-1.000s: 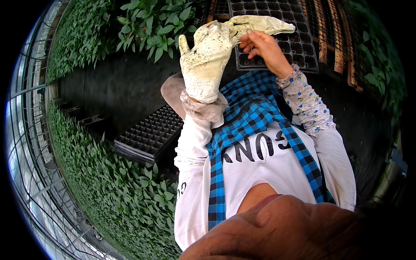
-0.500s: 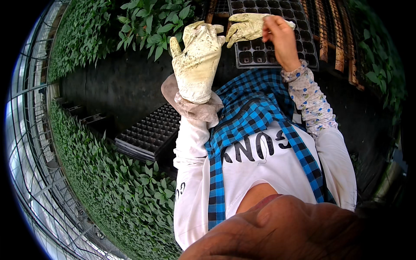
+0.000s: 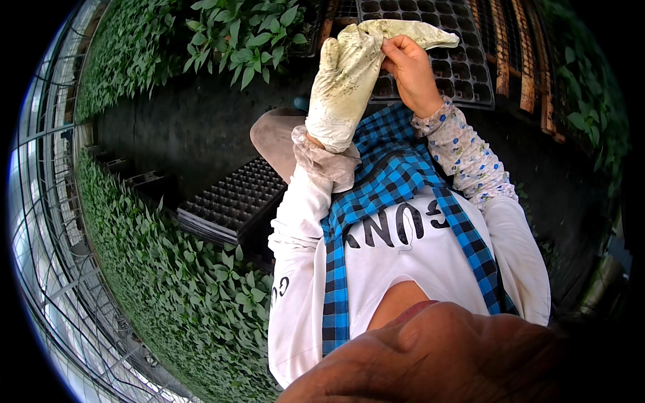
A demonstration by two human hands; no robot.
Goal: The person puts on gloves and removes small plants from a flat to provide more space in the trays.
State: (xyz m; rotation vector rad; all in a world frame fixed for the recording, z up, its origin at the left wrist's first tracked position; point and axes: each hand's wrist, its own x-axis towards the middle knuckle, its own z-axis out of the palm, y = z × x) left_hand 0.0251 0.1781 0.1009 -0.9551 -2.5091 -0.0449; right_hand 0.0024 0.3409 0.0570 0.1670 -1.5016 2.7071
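My left hand [image 3: 344, 87] wears a soiled whitish work glove, its thumb pointing up and its fingers bent toward the right. A second, loose glove [image 3: 426, 32] of the same pale colour stretches from those fingertips out to the right. Left fingers seem closed on its near end, though the two gloves blend together there. My right hand [image 3: 415, 75] is bare and pinches glove fabric between thumb and fingers, right beside the left fingertips. Both hands are raised over the near part of a black seedling tray [image 3: 463, 94], whose cells look dark.
Rust-brown slatted bars [image 3: 526, 67] flank the tray on the right. Stacked black cell trays [image 3: 232, 201] lie at left. Leafy green seedlings [image 3: 252, 40] grow at the top and along the left side [image 3: 181, 282]. Dark ground covering [image 3: 181, 127] runs between them.
My left hand has moved right and up, its fingers now meeting the loose glove. My right hand has come left and lower, and now pinches fabric beside the left fingertips.
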